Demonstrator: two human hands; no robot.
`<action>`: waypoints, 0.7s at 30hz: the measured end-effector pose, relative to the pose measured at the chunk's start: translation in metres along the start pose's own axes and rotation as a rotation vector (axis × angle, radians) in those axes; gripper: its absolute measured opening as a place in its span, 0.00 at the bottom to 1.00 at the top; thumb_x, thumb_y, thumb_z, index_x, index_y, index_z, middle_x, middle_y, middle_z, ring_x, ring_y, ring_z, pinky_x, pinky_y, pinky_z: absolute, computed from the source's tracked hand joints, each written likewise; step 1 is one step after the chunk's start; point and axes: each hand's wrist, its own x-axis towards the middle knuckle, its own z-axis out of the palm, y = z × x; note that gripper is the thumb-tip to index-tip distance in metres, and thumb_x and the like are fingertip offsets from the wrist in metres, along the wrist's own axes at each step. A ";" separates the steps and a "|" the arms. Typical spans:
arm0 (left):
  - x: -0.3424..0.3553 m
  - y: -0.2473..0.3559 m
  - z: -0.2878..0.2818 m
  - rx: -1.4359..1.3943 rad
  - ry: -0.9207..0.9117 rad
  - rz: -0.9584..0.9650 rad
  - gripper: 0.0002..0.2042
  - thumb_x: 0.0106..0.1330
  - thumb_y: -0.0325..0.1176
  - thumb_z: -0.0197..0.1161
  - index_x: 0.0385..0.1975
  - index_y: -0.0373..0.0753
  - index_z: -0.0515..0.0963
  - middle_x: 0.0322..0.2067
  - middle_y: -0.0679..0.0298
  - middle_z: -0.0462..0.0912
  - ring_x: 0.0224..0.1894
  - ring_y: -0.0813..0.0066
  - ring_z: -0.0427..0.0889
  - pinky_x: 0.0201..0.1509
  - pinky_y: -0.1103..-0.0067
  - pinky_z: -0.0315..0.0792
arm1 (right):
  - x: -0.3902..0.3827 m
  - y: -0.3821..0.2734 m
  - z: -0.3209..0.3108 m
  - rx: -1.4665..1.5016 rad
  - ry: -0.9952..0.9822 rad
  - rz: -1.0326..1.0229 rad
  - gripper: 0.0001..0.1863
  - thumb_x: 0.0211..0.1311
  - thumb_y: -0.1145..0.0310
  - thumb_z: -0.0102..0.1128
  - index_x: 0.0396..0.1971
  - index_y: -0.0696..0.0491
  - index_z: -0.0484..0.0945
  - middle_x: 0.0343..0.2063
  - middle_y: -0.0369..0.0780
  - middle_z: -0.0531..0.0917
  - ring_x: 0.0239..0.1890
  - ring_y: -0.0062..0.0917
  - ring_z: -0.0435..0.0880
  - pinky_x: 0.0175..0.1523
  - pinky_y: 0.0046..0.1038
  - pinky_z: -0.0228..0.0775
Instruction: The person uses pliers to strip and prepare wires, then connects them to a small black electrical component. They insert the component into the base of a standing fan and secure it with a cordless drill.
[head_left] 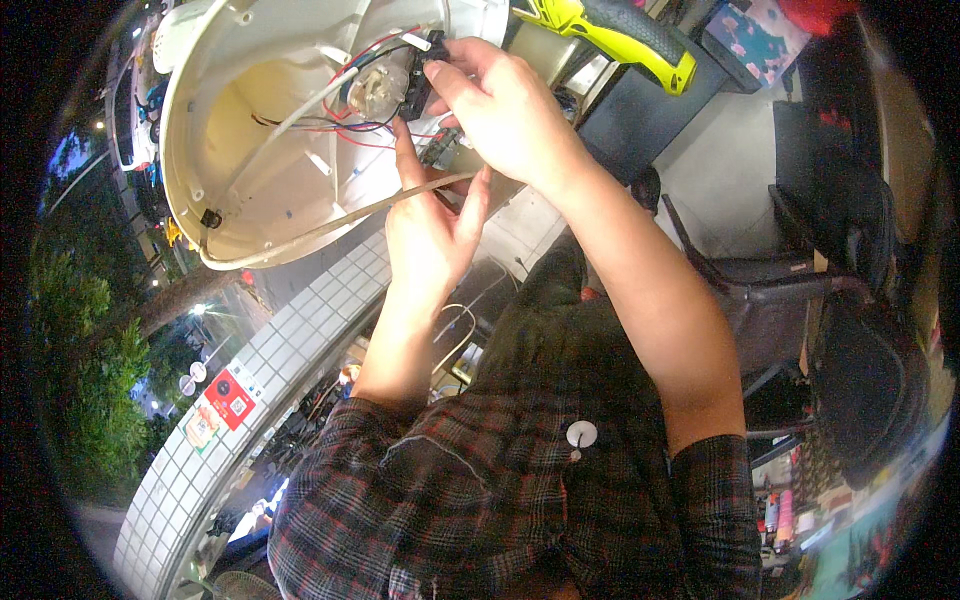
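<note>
A large white plastic appliance shell [245,190] lies with its hollow inside facing up at the upper left. My right hand [510,110] is closed, thumb and fingers pinching a black plastic part [415,95] at the shell's edge. Against that part sits a rounded, cloudy, translucent piece [378,88] with thin red, blue and black wires around it. My left hand [430,220] is below, its index finger stretched up to the black part's lower end and its thumb spread apart. A beige cable [330,225] runs along the shell's rim and across my left hand.
A yellow-green tool with a dark grip [640,45] lies at the upper right on a dark surface. A white-tiled counter edge [300,335] curves along the left. A dark chair [780,290] stands to the right. Trees and street lights show beyond the counter.
</note>
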 end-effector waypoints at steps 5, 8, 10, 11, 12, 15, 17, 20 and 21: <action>0.001 -0.001 -0.002 0.005 -0.001 -0.015 0.50 0.65 0.39 0.72 0.75 0.23 0.42 0.25 0.60 0.85 0.23 0.69 0.85 0.28 0.75 0.78 | -0.001 -0.006 -0.005 0.033 -0.041 0.042 0.19 0.75 0.62 0.57 0.53 0.63 0.78 0.38 0.43 0.88 0.38 0.23 0.89 0.43 0.26 0.82; 0.002 0.001 -0.002 0.003 0.002 -0.010 0.50 0.65 0.40 0.72 0.75 0.23 0.42 0.26 0.60 0.85 0.23 0.69 0.85 0.28 0.74 0.78 | 0.000 -0.004 -0.003 0.081 -0.032 0.044 0.19 0.76 0.62 0.57 0.53 0.63 0.78 0.35 0.43 0.88 0.37 0.24 0.89 0.43 0.26 0.82; 0.002 0.002 -0.002 -0.002 -0.001 -0.018 0.51 0.64 0.40 0.72 0.75 0.23 0.42 0.26 0.59 0.86 0.23 0.68 0.85 0.28 0.74 0.78 | 0.000 -0.004 -0.004 0.071 -0.035 0.047 0.19 0.76 0.61 0.56 0.53 0.62 0.77 0.34 0.42 0.88 0.36 0.24 0.89 0.43 0.26 0.82; 0.001 0.001 -0.002 -0.005 -0.003 -0.024 0.51 0.64 0.40 0.72 0.75 0.23 0.42 0.26 0.59 0.86 0.23 0.68 0.86 0.28 0.74 0.78 | 0.000 -0.006 -0.004 0.067 -0.047 0.065 0.19 0.76 0.61 0.56 0.53 0.62 0.77 0.33 0.42 0.88 0.36 0.24 0.89 0.43 0.27 0.82; 0.001 0.000 -0.001 -0.008 -0.005 -0.030 0.51 0.64 0.40 0.72 0.75 0.23 0.42 0.26 0.59 0.86 0.23 0.68 0.86 0.28 0.74 0.78 | 0.000 -0.009 -0.005 0.063 -0.058 0.083 0.19 0.77 0.60 0.55 0.53 0.62 0.77 0.32 0.42 0.88 0.35 0.24 0.89 0.42 0.27 0.82; 0.002 0.001 -0.002 0.004 -0.017 -0.047 0.51 0.64 0.40 0.72 0.75 0.23 0.42 0.26 0.59 0.86 0.23 0.67 0.86 0.28 0.74 0.78 | 0.000 -0.008 -0.006 0.065 -0.063 0.082 0.19 0.77 0.60 0.54 0.53 0.61 0.76 0.31 0.42 0.88 0.34 0.24 0.88 0.42 0.27 0.82; 0.001 0.000 -0.002 0.020 -0.015 -0.036 0.51 0.64 0.41 0.72 0.75 0.23 0.42 0.26 0.59 0.86 0.23 0.67 0.86 0.28 0.74 0.78 | 0.000 -0.007 -0.006 0.070 -0.061 0.076 0.18 0.78 0.60 0.53 0.53 0.61 0.76 0.31 0.42 0.88 0.33 0.25 0.88 0.42 0.28 0.82; 0.002 0.006 -0.004 -0.004 -0.039 -0.099 0.50 0.64 0.38 0.72 0.75 0.23 0.43 0.29 0.56 0.87 0.29 0.64 0.88 0.36 0.73 0.79 | -0.001 -0.007 -0.006 0.072 -0.071 0.089 0.18 0.78 0.60 0.53 0.54 0.61 0.75 0.31 0.42 0.88 0.33 0.25 0.88 0.42 0.27 0.82; 0.002 0.009 -0.005 -0.020 -0.053 -0.133 0.49 0.64 0.37 0.72 0.75 0.23 0.44 0.30 0.54 0.88 0.32 0.63 0.89 0.39 0.72 0.80 | -0.002 -0.008 -0.007 0.073 -0.080 0.094 0.18 0.78 0.61 0.53 0.54 0.61 0.75 0.31 0.42 0.87 0.34 0.25 0.88 0.42 0.27 0.82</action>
